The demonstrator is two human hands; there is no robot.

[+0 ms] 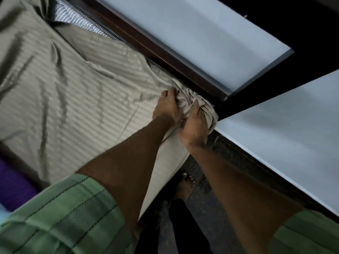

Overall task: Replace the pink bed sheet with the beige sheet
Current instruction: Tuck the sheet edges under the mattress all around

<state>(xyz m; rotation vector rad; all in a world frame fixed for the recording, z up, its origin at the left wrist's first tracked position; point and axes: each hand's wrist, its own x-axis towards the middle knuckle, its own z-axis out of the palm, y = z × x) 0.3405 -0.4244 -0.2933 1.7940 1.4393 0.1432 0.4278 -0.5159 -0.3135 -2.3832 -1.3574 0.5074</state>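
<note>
The beige striped sheet (78, 92) lies spread and wrinkled over the mattress. At the bed's far corner by the dark wooden frame, its corner is bunched into a twisted wad (192, 101). My left hand (167, 107) grips that wad from the bed side. My right hand (195, 125) grips it from the bed's edge, fingers curled into the cloth. A strip of striped mattress ticking (80, 19) shows bare along the far edge. No pink sheet is visible.
A dark wooden bed frame (165, 57) runs along the pale wall panels (201, 33). A purple cloth (12, 186) lies at the lower left. My bare foot (184, 186) stands on the dark floor beside the bed.
</note>
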